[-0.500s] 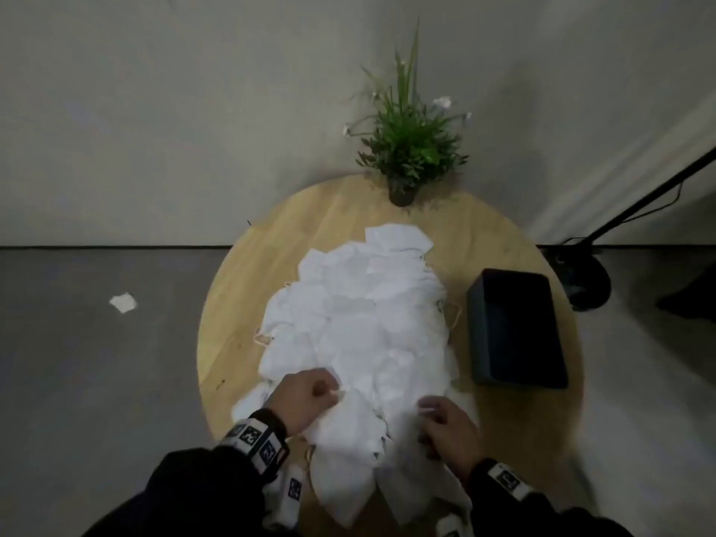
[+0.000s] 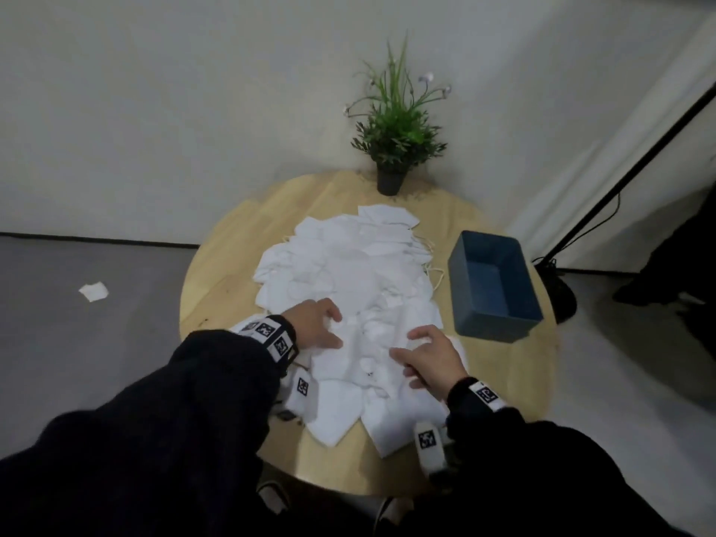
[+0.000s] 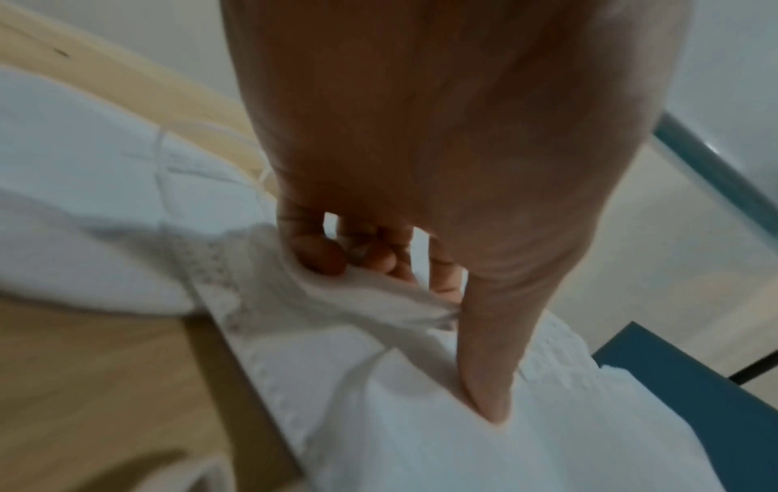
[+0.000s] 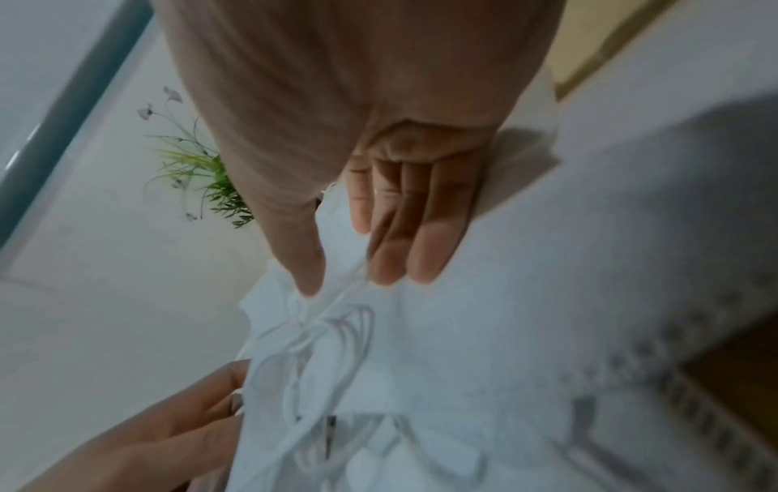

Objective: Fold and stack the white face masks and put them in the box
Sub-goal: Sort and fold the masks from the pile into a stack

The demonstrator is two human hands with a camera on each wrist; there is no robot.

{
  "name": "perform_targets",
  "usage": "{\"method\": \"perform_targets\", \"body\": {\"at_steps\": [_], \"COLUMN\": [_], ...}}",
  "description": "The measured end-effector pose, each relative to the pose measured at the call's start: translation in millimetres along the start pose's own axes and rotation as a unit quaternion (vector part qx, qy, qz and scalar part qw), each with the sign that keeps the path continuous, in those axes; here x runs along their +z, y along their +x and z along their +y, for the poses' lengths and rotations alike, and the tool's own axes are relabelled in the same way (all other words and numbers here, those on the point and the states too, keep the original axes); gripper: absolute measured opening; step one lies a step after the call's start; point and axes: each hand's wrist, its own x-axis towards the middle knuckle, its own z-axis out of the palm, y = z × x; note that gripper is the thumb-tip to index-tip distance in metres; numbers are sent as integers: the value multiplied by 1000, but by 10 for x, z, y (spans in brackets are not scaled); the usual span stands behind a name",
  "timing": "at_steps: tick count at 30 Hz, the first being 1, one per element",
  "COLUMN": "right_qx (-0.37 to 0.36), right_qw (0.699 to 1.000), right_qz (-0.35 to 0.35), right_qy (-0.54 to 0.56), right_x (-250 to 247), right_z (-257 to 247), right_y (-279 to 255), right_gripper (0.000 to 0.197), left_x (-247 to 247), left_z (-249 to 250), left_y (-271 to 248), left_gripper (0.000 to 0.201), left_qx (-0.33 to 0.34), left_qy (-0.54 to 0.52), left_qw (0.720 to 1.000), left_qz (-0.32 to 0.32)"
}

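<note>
A heap of white face masks (image 2: pixel 348 261) covers the middle of the round wooden table (image 2: pixel 232 257). The open blue box (image 2: pixel 492 325) stands to the right of the heap and looks empty. Both hands work on one mask (image 2: pixel 360 362) at the near end of the heap. My left hand (image 2: pixel 335 327) (image 3: pixel 379 283) grips that mask's left edge with curled fingers, its thumb pressed down on the cloth. My right hand (image 2: pixel 407 344) (image 4: pixel 345 276) pinches the mask's right side, an ear loop running between thumb and fingers.
A potted plant (image 2: pixel 395 125) stands at the table's far edge. One stray mask (image 2: pixel 93 291) lies on the grey floor to the left. A black stand pole (image 2: pixel 620 176) slants up on the right, behind the box. Bare wood shows around the heap.
The head view has shifted, so the table sits higher in the picture. Both hands stay on the near mask; the right hand's fingers have spread a little.
</note>
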Motion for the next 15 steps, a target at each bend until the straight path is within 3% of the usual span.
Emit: {"method": "perform_targets", "body": {"at_steps": [3,8,10,12,15], "right_qx": [-55,-114,-129,-141,-152], "right_qw": [990,972,958,938,937], "right_qz": [-67,-42,-9,31,83], "right_qy": [-111,-200,-255,-314,-303], "right_x": [-29,88,147,214,289], "right_z": [0,141,167,191,147], "right_y": [-146,-430,-464,-494,-493], "right_gripper": [66,79,72,58,38], "left_x": [-17,125,240,364,416], "left_z": [-1,20,40,134,320], "left_y": [-38,-367,-633,-913,-1168], "left_gripper": [39,42,42,34,27], "left_qx": [6,3,27,60,110], "left_qy": [31,14,-2,55,75], "left_qw": [999,995,990,985,985], "left_qz": [15,102,138,150,114]}}
